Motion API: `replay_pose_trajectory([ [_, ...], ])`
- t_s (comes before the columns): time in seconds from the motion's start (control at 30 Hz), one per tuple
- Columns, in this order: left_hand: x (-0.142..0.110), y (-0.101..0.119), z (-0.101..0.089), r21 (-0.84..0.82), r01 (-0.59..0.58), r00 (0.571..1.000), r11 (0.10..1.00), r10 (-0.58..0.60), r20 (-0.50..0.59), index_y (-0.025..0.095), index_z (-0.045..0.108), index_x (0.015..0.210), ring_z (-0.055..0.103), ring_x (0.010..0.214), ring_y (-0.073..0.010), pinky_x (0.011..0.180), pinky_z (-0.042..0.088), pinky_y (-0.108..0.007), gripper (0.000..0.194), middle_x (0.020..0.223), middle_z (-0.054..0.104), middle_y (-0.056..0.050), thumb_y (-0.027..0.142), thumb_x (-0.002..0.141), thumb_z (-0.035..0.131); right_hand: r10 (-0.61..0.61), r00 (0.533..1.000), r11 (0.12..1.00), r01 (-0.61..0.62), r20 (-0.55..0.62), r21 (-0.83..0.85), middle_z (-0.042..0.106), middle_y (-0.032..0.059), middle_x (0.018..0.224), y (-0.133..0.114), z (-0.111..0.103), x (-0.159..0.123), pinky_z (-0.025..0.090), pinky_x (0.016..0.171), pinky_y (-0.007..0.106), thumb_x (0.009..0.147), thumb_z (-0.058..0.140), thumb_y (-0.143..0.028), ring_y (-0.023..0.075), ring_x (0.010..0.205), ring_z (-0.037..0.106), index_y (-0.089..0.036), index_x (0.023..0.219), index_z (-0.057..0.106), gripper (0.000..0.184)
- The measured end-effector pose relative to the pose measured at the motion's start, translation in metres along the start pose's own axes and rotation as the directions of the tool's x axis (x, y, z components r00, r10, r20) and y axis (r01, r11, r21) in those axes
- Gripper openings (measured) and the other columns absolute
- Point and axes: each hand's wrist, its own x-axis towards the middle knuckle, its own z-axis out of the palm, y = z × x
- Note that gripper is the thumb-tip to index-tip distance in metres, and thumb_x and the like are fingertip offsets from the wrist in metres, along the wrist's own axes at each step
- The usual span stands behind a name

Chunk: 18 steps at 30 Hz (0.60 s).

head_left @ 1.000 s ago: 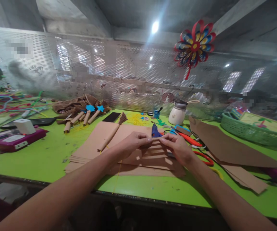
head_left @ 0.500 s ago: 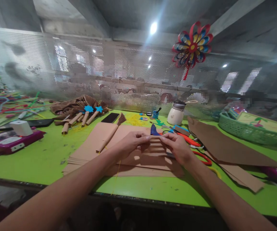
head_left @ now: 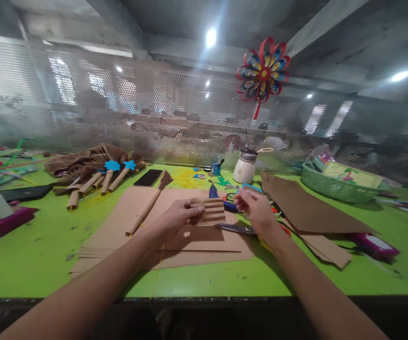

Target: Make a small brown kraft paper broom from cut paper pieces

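Note:
My left hand (head_left: 184, 215) pinches the left end of a small piece of brown paper (head_left: 213, 211) pleated in accordion folds. Right of that paper, apart from it, my right hand (head_left: 256, 210) hovers with bent fingers, too blurred to show whether they hold anything. Below it the blades of scissors (head_left: 237, 229) point left, with the handles partly hidden behind my wrist. A blue glue gun (head_left: 213, 191) lies just beyond the pleated paper. Under my left hand is a stack of brown paper sheets (head_left: 118, 236), with a rolled paper stick with a fringed end (head_left: 143, 215) on it.
Finished paper fans with blue cutouts (head_left: 111, 166) lie at the left, near a black phone (head_left: 148, 177). A white jar (head_left: 244, 167) stands at the back. On the right are dark brown paper (head_left: 303, 208), a green basket (head_left: 338, 184) and a purple power strip (head_left: 376, 246).
My right hand has let go of the pleated paper and moved slightly away from it. My left hand keeps hold of it. The whole view has turned a little to the right.

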Motion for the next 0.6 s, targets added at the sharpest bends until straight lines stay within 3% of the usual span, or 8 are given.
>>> replay_pose_trajectory([
  [0.1,0.002,-0.002,-0.005,0.043,-0.021,1.0,0.999,0.022,-0.01,0.017,0.045,0.052,0.033,0.05,-0.0093,0.053,0.026,-0.025,0.034,0.05,0.04,0.004,0.04,0.075,0.056,-0.023,0.995,0.996,0.014,-0.095,-0.092,0.056,0.0025,0.064,-0.013,-0.037,0.021,0.039,0.053,0.026,0.067,0.061,-0.053,0.0115,0.055,0.048,-0.017,0.067,0.059,0.036],
  [0.23,0.003,-0.003,-0.006,0.036,-0.009,1.0,0.999,0.01,-0.01,0.017,0.044,0.052,0.034,0.05,-0.0095,0.054,0.026,-0.025,0.034,0.05,0.04,0.004,0.04,0.075,0.056,0.018,0.999,0.942,-0.033,-0.047,-0.334,0.058,0.0008,0.057,-0.023,-0.075,0.038,0.036,0.053,0.026,0.059,0.069,-0.038,0.0118,0.052,0.047,-0.016,0.063,0.064,0.022],
  [0.33,0.001,0.001,-0.003,0.025,-0.012,1.0,1.0,0.012,0.005,0.017,0.042,0.05,0.032,0.05,-0.009,0.054,0.026,-0.025,0.035,0.05,0.038,0.004,0.038,0.074,0.056,0.083,0.997,0.846,-0.074,-0.007,-0.528,0.052,-0.0016,0.043,-0.014,-0.088,0.038,0.029,0.047,0.025,0.051,0.071,-0.024,0.0109,0.046,0.042,-0.016,0.047,0.062,0.013],
  [0.43,-0.001,0.007,0.0,0.014,-0.011,1.0,1.0,0.011,-0.007,0.017,0.042,0.05,0.032,0.05,-0.0086,0.054,0.025,-0.024,0.034,0.049,0.037,0.004,0.036,0.074,0.057,0.124,0.992,0.754,-0.092,0.004,-0.651,0.044,-0.0039,0.035,0.003,-0.094,0.034,0.021,0.045,0.025,0.049,0.069,-0.016,0.0087,0.042,0.036,-0.016,0.034,0.056,0.02],
  [0.6,-0.003,0.008,0.002,0.014,0.004,1.0,1.0,-0.004,-0.006,0.016,0.045,0.051,0.033,0.049,-0.0085,0.051,0.024,-0.024,0.03,0.048,0.04,0.003,0.034,0.072,0.058,0.163,0.986,0.686,-0.131,-0.025,-0.716,0.05,-0.0032,0.037,0.025,-0.098,0.03,0.022,0.042,0.024,0.049,0.07,-0.017,0.0099,0.041,0.04,-0.019,0.038,0.06,0.015],
])
